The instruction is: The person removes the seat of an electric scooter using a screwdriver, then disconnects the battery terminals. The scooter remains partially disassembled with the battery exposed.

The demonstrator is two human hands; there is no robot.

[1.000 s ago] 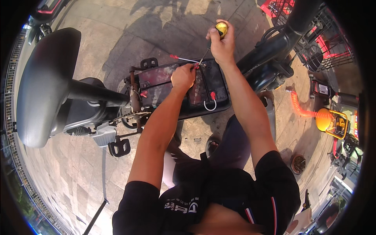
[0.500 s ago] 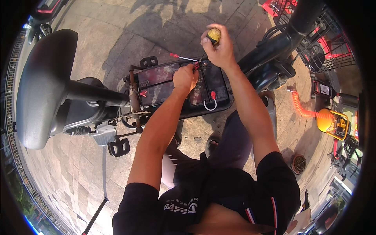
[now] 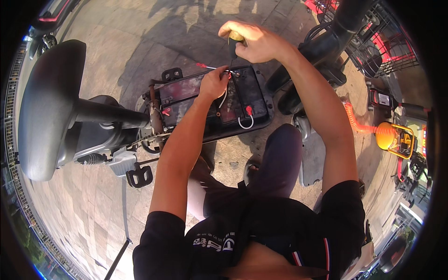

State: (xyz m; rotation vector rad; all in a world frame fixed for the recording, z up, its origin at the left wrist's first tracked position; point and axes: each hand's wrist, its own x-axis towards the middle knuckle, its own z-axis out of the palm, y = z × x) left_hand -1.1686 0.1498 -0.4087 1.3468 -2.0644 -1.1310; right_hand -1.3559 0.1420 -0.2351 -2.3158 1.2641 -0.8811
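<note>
My right hand (image 3: 257,43) is wrapped round the yellow-and-black handle of a screwdriver (image 3: 234,46). Its thin shaft points down to a battery terminal at the far side of an electric bike's open battery box (image 3: 259,122). Beside the tip, my left hand (image 3: 214,85) is closed, fingertips pinching a red-sleeved wire end (image 3: 229,75) at that terminal. A white wire hangs below those fingers. Dark, dusty batteries (image 3: 179,88) fill the box. A white wire loop (image 3: 246,126) with a red cap curves over its near edge. Another red-tipped wire (image 3: 210,66) sticks out past the far edge.
The bike's black seat (image 3: 53,109) stands at the left, with a pedal (image 3: 139,176) below. Its dark frame tube (image 3: 326,51) rises at the upper right, near a wire basket (image 3: 387,51). An orange coiled hose (image 3: 357,120) leads to a yellow device (image 3: 387,136) at the right.
My right hand has tipped over the screwdriver handle and moved left, its elbow swinging outward. My left hand has shifted slightly left and up, and a white wire now shows below it.
</note>
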